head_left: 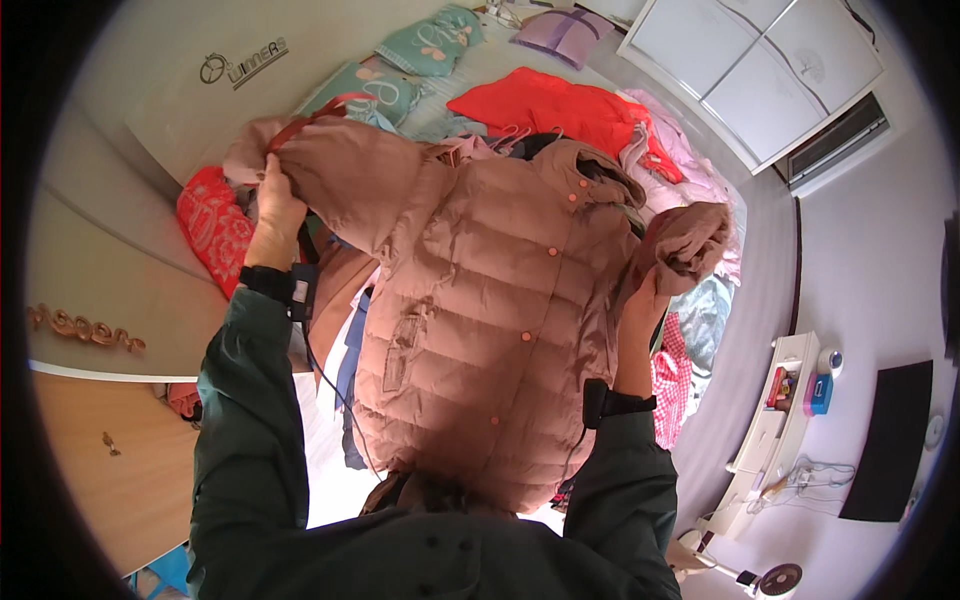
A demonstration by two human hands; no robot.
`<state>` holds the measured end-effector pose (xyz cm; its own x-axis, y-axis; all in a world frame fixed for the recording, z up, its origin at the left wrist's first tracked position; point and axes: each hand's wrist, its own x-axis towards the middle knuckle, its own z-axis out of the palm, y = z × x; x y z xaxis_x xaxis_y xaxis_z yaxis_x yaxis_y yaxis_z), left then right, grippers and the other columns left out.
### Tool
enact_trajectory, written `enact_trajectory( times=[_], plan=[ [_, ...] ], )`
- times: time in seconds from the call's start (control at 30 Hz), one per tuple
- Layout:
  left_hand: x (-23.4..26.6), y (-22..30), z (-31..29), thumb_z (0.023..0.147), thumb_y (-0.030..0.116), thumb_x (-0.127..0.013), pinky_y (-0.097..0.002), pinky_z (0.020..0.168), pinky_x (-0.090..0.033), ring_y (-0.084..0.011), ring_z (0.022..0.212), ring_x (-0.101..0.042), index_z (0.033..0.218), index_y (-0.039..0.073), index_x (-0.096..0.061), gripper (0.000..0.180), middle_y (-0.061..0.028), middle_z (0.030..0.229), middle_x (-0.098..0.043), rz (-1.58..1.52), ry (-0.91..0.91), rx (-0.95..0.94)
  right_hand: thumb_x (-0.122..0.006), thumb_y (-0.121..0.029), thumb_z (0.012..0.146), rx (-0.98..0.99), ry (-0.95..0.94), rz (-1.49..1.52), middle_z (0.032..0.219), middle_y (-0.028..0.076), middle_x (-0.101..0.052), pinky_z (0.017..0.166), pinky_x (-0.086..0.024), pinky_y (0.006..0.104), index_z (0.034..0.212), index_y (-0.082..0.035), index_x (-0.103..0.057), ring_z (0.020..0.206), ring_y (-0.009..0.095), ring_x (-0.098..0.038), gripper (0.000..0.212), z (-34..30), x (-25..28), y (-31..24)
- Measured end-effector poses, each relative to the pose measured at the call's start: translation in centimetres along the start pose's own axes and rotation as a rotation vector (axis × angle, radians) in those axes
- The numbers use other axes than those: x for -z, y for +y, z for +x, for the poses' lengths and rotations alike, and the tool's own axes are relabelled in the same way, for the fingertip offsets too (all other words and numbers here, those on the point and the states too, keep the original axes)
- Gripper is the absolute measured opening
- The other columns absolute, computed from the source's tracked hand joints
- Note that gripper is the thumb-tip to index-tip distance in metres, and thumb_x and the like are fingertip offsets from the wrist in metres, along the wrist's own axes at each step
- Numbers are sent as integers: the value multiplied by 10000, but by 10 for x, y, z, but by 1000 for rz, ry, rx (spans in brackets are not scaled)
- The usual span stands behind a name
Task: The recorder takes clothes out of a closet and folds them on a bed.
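Note:
A brown quilted puffer jacket point(470, 300) is spread out in front of me, its snap-button front facing up and its collar at the far end. My left hand point(280, 203) is closed on the left-hand sleeve near its cuff, where a dark red strip of cloth point(305, 128) lies along the sleeve. On the other side, my right hand point(640, 322) grips the bunched end of the right-hand sleeve point(690, 248); its fingers are partly hidden by the cloth. The jacket's lower hem comes close to my body.
Beyond the jacket is a bed with a bright red garment point(550, 100), green pillows point(430, 42) and a purple cushion point(563, 36). A red patterned cushion point(212, 225) lies at the left. White drawers point(775, 400) and a fan point(780, 578) stand at the right.

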<state>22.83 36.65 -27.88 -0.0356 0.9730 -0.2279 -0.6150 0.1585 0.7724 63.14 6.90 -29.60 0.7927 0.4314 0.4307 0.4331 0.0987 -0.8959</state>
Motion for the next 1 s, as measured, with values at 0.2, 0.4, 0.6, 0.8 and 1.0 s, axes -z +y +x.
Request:
enact_trajectory(
  times=[0.2, 0.4, 0.6, 0.8, 1.0],
  plan=[
    [8, -4, -5, 941, 441, -223, -395, 1015, -309, -266, 1209, -388, 1275, 57, -399, 538, -87, 1319, -416, -109, 169, 129, -557, -248, 789, 112, -1037, -668, 1037, 202, -551, 790, -438, 426, 1047, 5, -503, 953, 385, -525, 365, -28, -77, 82],
    [-54, -28, -46, 911, 380, -437, -346, 870, -424, -206, 994, -529, 1125, -21, -490, 458, -100, 1070, -560, 69, -82, -174, -560, -221, 782, 100, -832, -479, 978, 229, -570, 803, -423, 430, 1048, -5, -543, 940, 389, -526, 342, -88, -94, 72],
    [-141, -173, -140, 783, 195, -598, -368, 886, -399, -306, 1061, -468, 1121, 22, -512, 390, -170, 1113, -498, 788, -1087, -180, -535, -134, 783, -236, -515, -439, 825, 165, -616, 692, -442, 318, 966, 45, -577, 770, 258, -583, 259, -84, -23, 54],
    [-93, -266, -144, 774, 246, -580, -385, 933, -365, -372, 1136, -413, 1182, 55, -486, 461, -243, 1203, -451, 1339, -1459, -536, -522, -95, 790, -571, -170, -280, 772, 43, -590, 625, -418, 228, 951, 62, -598, 721, 103, -529, 238, -92, 92, 112],
    [-119, -227, -122, 776, 209, -570, -421, 867, -383, -381, 1078, -433, 1154, 84, -506, 403, -183, 1194, -468, 1221, -1415, -161, -536, -155, 803, -901, -181, -280, 1008, 117, -598, 763, -446, 288, 1099, 83, -522, 854, 194, -576, 380, -91, 124, 84]
  ],
)
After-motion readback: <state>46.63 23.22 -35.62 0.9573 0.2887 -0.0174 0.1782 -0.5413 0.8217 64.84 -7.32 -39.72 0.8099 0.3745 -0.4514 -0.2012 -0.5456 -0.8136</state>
